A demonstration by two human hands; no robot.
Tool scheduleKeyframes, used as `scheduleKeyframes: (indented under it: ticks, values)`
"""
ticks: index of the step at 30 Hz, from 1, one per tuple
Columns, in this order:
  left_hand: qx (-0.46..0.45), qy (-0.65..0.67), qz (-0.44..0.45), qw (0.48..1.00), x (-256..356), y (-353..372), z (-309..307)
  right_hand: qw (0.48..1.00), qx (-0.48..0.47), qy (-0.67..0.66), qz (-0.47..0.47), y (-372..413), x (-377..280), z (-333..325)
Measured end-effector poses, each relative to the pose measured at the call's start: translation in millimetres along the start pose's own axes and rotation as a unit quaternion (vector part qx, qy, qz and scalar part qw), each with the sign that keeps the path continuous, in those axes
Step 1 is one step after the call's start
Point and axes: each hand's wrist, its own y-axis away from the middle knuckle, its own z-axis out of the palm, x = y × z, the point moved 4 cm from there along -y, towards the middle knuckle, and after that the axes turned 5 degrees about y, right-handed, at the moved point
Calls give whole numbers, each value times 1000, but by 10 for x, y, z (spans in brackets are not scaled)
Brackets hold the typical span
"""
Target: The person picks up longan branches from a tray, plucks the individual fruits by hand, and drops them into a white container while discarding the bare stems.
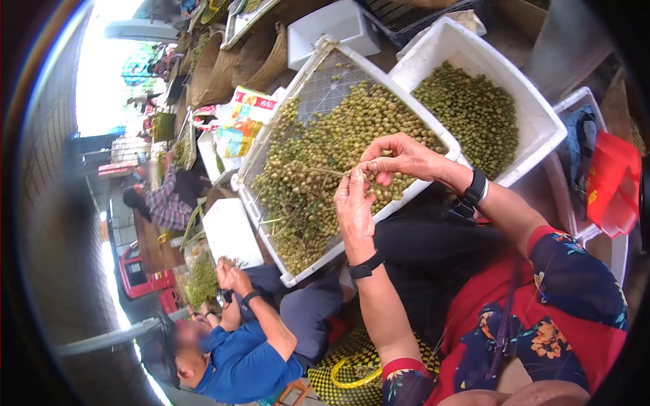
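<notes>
Pinching a thin fruit twig (328,172) between thumb and forefinger, the left hand (354,210) meets the right hand (406,157), whose fingertips are bunched tight on the same twig's near end. Both hands hover just above a white mesh tray (332,84) heaped with small green fruits (318,145) (many still on stems). A black band circles each wrist. Beside the tray, touching it, stands a white foam box (542,122) holding loose green fruits. Lower down, a co-worker in a blue shirt (244,362) sits with hands together.
</notes>
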Motion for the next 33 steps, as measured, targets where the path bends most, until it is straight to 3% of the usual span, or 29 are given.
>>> scheduleKeyframes:
  ticks: [3, 5, 7, 9, 12, 15, 17, 19, 20, 21, 22, 23, 24, 26, 27, 29, 31, 32, 33]
  values:
    - [-72, -82, 44, 993, 54, -13, 368, 996, 56, 67, 21, 226, -211, -295]
    - [-90, -82, 40, 992, -4, -71, 636, 994, 41, 84, 50, 374, -364, -543]
    - [-163, 20, -7, 986, -125, -137, 926, 996, 34, 49, 70, 486, -429, -761]
    - [-170, 43, -25, 984, -273, -209, 1167, 996, 46, 23, 67, 629, -483, -964]
    - [-180, 185, -80, 963, -514, -264, 1511, 995, 78, -28, 55, 795, -341, -1346]
    - [-172, 249, -91, 949, -773, -338, 1622, 967, 163, -193, 32, 988, -199, -1687]
    - [-178, 240, -96, 950, -824, -343, 1643, 954, 232, -186, 40, 1135, -123, -1866]
    - [-155, 220, -82, 960, -848, -351, 1657, 959, 239, -148, 33, 1208, 115, -2086]
    - [-143, 220, -86, 961, -854, -362, 1656, 941, 277, 191, -22, 1245, 116, -2192]
    - [-147, 218, -86, 961, -874, -386, 1664, 811, 282, 508, -72, 1247, -36, -2110]
    - [-132, 229, -85, 961, -890, -421, 1659, 823, 287, 484, -76, 1249, -40, -2083]
    - [-116, 241, -83, 960, -905, -460, 1654, 930, 277, 235, 55, 1253, 147, -2106]
    - [-117, 255, -69, 957, -936, -487, 1667, 952, 295, 14, 83, 1275, 363, -2104]
    - [-109, 284, -52, 951, -1004, -505, 1725, 894, 247, -364, 83, 1329, 431, -1786]
    - [-102, 314, -35, 943, -1033, -511, 1761, 875, 220, -428, 63, 1285, 491, -1704]
    - [-103, 310, -33, 944, -1185, -487, 1847, 851, 256, -457, 32, 1187, 608, -1577]
    - [-125, 210, 13, 970, -1196, -269, 2024, 827, 311, -464, 54, 1090, 769, -1555]
    - [-166, -4, 129, 978, -1212, -225, 2048, 808, 335, -483, 26, 988, 849, -1577]
    - [-172, -324, 358, 858, -996, -7, 2115, 789, 358, -500, -1, 919, 923, -1651]
